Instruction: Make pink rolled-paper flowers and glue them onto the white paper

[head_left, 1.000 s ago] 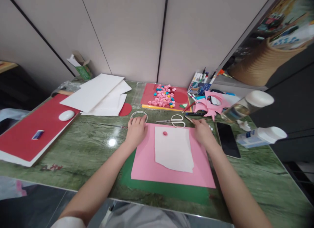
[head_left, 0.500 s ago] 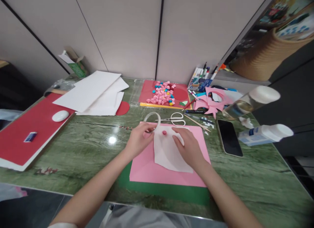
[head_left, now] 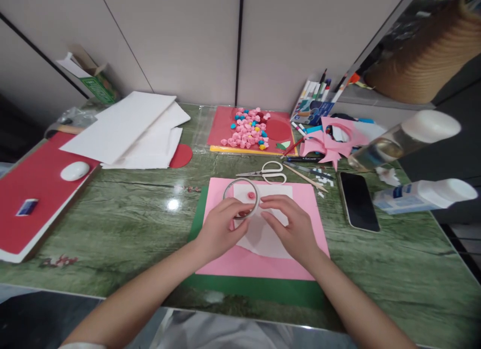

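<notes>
My left hand (head_left: 225, 226) holds a roll of clear tape (head_left: 256, 197) tilted up above the papers, fingers passed through its ring. Close by on the right, my right hand (head_left: 291, 228) has its thumb and forefinger apart, the tips near the roll's edge; whether they touch it I cannot tell. Beneath both hands lies a white sheet of paper (head_left: 259, 241) on pink paper (head_left: 225, 264), with green paper (head_left: 255, 289) under that. A small pink ball-like piece (head_left: 251, 195) rests on the white sheet, seen through the ring.
White-handled scissors (head_left: 272, 173) lie beyond the papers. Many small pink, blue and yellow pieces (head_left: 248, 131) sit on a red sheet farther back. To the right are a phone (head_left: 358, 201), two bottles (head_left: 409, 138) (head_left: 424, 194) and pink paper scraps (head_left: 330, 138). White sheets (head_left: 128, 123) lie left.
My left hand has brought the tape roll rightward and nearer to me, over the white sheet. My right hand has shifted slightly, now close to the roll. The view has tilted a little.
</notes>
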### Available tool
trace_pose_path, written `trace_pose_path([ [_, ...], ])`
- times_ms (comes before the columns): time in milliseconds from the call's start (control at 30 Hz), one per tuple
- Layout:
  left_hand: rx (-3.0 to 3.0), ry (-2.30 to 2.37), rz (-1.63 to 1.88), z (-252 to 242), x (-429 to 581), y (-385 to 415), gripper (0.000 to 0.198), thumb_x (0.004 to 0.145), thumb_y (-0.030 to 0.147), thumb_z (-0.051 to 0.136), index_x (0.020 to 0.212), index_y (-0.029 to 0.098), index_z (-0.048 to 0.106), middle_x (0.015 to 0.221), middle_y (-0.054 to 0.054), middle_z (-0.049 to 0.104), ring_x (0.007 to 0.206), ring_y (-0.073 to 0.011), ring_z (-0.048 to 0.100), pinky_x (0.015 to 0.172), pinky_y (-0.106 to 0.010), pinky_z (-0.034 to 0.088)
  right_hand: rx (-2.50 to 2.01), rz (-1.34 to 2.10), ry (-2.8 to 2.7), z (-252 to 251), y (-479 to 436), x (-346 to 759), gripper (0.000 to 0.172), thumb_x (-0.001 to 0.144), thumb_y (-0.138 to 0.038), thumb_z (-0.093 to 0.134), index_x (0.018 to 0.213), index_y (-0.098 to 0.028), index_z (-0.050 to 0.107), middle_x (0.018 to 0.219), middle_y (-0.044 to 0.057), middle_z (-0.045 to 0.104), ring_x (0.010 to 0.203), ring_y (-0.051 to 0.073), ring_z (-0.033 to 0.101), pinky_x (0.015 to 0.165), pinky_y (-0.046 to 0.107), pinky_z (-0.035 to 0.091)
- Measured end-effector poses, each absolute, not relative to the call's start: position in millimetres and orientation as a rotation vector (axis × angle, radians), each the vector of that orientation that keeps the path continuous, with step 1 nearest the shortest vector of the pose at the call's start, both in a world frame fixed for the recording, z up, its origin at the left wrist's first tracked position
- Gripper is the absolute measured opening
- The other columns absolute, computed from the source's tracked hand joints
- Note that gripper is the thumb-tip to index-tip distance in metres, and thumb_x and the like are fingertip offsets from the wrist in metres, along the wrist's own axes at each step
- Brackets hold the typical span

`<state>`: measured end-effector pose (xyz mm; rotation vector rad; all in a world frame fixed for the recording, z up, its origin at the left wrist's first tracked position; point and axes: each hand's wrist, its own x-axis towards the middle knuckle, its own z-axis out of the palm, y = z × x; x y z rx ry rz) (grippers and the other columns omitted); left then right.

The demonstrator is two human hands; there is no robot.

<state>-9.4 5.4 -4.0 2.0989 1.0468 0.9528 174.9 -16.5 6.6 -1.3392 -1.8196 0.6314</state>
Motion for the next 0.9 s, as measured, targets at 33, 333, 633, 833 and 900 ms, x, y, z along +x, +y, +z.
trace_pose_path([
  [33,2.112,1.048,0.956,-4.2,-9.0,4.9,0.025,0.077,0.013,0.055,0.101,0.017,0.06,0.081,-0.004,0.061,0.075,-0.012,0.056,0.068,-0.024,0.049,-1.341,0.633,-1.814,6.0,-16.6,174.8,0.014,0.081,-0.02,0.053,0.092,-0.025,0.06,0.098,0.003,0.062,0.096,0.016,0.057,0.084,0.032,0.046],
  [333,2.113,1.013,0.984,-4.7,-6.3,0.5,0.023,0.079,0.018,0.055,0.101,0.018,0.061,0.082,-0.005,0.063,0.078,-0.0135,0.058,0.067,-0.025,0.051,-1.359,0.62,-1.773,7.1,-16.7,172.8,0.005,0.077,-0.018,0.058,0.077,-0.023,0.058,0.091,0.002,0.061,0.09,0.016,0.058,0.08,0.032,0.046],
  [633,2.076,1.109,0.964,-6.3,-7.8,2.9,0.024,0.077,0.017,0.057,0.1,0.018,0.062,0.078,-0.003,0.063,0.07,-0.0116,0.058,0.065,-0.024,0.051,-1.306,0.243,-1.866,0.3,-17.8,174.5,0.02,0.077,-0.015,0.056,0.094,-0.026,0.061,0.093,0.004,0.062,0.091,0.018,0.058,0.079,0.034,0.046],
  [833,2.189,1.112,0.935,-13.2,-7.0,2.0,0.025,0.078,0.018,0.055,0.102,0.018,0.062,0.082,-0.003,0.068,0.073,-0.0136,0.061,0.069,-0.027,0.051,-1.264,-0.045,-2.056,-7.4,-16.0,175.5,0.024,0.077,-0.013,0.057,0.096,-0.027,0.062,0.099,0.004,0.064,0.081,0.015,0.06,0.079,0.036,0.042],
  [900,2.212,1.126,0.921,-14.3,-6.7,1.9,0.025,0.078,0.018,0.056,0.102,0.018,0.063,0.082,-0.003,0.069,0.073,-0.0137,0.062,0.068,-0.027,0.051,-1.268,-0.101,-2.06,-7.6,-15.8,175.7,0.02,0.076,-0.014,0.058,0.092,-0.026,0.061,0.099,0.004,0.065,0.08,0.015,0.06,0.078,0.036,0.041],
])
